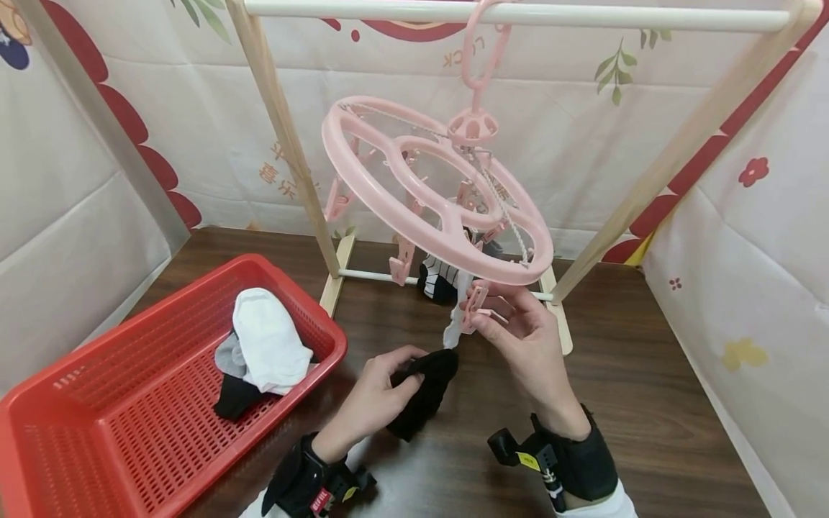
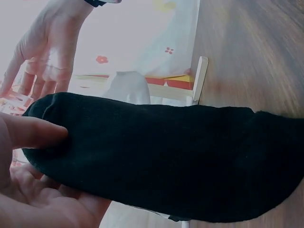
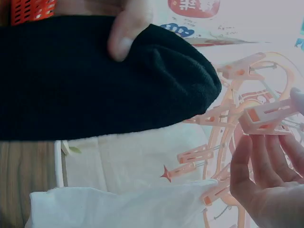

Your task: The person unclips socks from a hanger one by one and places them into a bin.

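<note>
My left hand [image 1: 370,397] pinches a black sock [image 1: 429,392] near one end, thumb on top; in the left wrist view the sock [image 2: 161,156] stretches out flat to the right. My right hand [image 1: 527,342] holds a pink clothespin [image 1: 476,306] hanging from the round pink drying hanger [image 1: 398,216]. In the right wrist view that clothespin [image 3: 266,116] sits between thumb and fingers, apart from the sock. A white sock [image 1: 456,316] hangs beside my right hand. Behind it hangs a black-and-white striped sock [image 1: 442,277], partly hidden by the hanger.
A red basket [image 1: 149,439] at left holds a white sock [image 1: 268,342], grey fabric [image 1: 229,356] and a black piece [image 1: 236,397]. The hanger hooks over a white rod [image 1: 363,8] on a wooden frame [image 1: 285,122], and tilts down to the right. Patterned cloth walls surround the brown table [image 1: 648,403].
</note>
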`<action>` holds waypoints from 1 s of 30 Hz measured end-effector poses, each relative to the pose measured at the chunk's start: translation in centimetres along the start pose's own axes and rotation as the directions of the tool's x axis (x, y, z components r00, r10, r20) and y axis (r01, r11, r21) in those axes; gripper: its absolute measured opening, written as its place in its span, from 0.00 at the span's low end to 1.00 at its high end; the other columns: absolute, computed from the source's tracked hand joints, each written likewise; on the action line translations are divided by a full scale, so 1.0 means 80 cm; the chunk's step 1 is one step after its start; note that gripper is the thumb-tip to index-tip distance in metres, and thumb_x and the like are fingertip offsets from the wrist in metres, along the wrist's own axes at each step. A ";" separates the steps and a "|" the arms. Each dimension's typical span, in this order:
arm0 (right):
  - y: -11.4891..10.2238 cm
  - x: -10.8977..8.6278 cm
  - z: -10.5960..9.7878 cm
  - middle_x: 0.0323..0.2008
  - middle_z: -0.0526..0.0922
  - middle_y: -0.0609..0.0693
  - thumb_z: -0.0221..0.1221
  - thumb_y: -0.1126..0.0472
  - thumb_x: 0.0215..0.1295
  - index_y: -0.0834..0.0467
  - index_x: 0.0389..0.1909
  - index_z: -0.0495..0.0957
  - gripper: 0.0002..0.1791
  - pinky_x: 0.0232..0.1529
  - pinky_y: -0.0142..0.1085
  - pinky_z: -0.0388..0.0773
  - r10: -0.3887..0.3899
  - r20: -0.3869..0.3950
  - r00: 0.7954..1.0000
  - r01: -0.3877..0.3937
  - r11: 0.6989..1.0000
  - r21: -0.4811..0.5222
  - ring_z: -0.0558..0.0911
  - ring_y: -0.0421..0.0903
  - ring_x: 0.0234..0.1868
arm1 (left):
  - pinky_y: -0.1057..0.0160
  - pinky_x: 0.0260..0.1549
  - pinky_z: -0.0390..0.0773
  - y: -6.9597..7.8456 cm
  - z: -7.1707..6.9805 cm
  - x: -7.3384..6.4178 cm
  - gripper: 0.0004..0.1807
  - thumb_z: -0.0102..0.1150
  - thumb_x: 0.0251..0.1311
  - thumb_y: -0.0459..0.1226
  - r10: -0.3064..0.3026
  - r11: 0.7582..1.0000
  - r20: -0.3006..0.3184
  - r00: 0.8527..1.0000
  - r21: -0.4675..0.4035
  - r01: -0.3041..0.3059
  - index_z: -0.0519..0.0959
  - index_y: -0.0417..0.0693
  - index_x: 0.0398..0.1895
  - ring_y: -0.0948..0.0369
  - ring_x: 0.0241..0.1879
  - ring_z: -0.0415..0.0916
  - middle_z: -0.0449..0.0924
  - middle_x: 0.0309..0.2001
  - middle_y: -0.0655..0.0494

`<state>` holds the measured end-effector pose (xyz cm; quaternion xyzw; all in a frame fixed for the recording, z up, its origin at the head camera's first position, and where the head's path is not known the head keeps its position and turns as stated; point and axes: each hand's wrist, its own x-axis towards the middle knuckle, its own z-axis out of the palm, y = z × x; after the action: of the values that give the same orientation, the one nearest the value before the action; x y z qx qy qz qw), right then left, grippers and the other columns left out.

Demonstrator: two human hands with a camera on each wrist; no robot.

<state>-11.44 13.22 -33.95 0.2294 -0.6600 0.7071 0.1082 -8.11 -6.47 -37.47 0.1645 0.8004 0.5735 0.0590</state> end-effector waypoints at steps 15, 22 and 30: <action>-0.005 0.003 -0.008 0.43 0.80 0.48 0.56 0.79 0.54 0.73 0.51 0.67 0.21 0.43 0.30 0.78 -0.048 -0.018 0.999 0.048 0.999 0.005 0.80 0.46 0.43 | 0.62 0.33 0.79 -0.011 -0.021 -0.001 0.09 0.54 0.58 0.32 0.068 0.993 -0.080 0.995 0.102 -0.059 0.79 0.50 0.40 0.63 0.32 0.78 0.84 0.35 0.52; -0.001 0.002 -0.009 0.43 0.79 0.51 0.56 0.79 0.54 0.72 0.50 0.67 0.20 0.42 0.29 0.78 -0.052 -0.048 0.997 0.053 0.998 0.024 0.80 0.46 0.43 | 0.64 0.29 0.77 0.001 -0.045 -0.008 0.09 0.54 0.58 0.31 0.144 0.980 -0.150 0.978 0.161 -0.120 0.79 0.54 0.36 0.65 0.28 0.76 0.84 0.31 0.56; -0.001 0.001 -0.011 0.43 0.79 0.53 0.56 0.79 0.54 0.72 0.51 0.67 0.21 0.41 0.29 0.78 -0.036 -0.057 0.998 0.038 0.999 0.036 0.80 0.46 0.43 | 0.66 0.30 0.77 0.015 -0.082 -0.013 0.08 0.54 0.57 0.27 0.230 0.966 -0.283 0.931 0.183 -0.183 0.79 0.45 0.37 0.62 0.30 0.76 0.83 0.32 0.50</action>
<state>-11.61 14.10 -33.87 0.2237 -0.6392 0.7232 0.1355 -8.77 -12.33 -34.24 0.1623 0.8200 0.5313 -0.1377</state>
